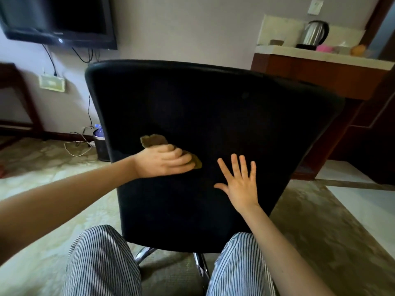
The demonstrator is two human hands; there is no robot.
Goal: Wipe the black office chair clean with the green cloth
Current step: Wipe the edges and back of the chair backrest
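Note:
The black office chair fills the middle of the view, its backrest's rear side facing me. My left hand grips the bunched olive-green cloth against the lower left of the backrest; cloth shows above and to the right of the fingers. My right hand lies flat on the backrest to the right of it, fingers spread and straight, holding nothing. The chair's chrome base legs show below, between my striped trouser knees.
A dark bin and a white cable lie on the carpet left of the chair. A wall television hangs upper left. A wooden counter with a kettle stands at the right.

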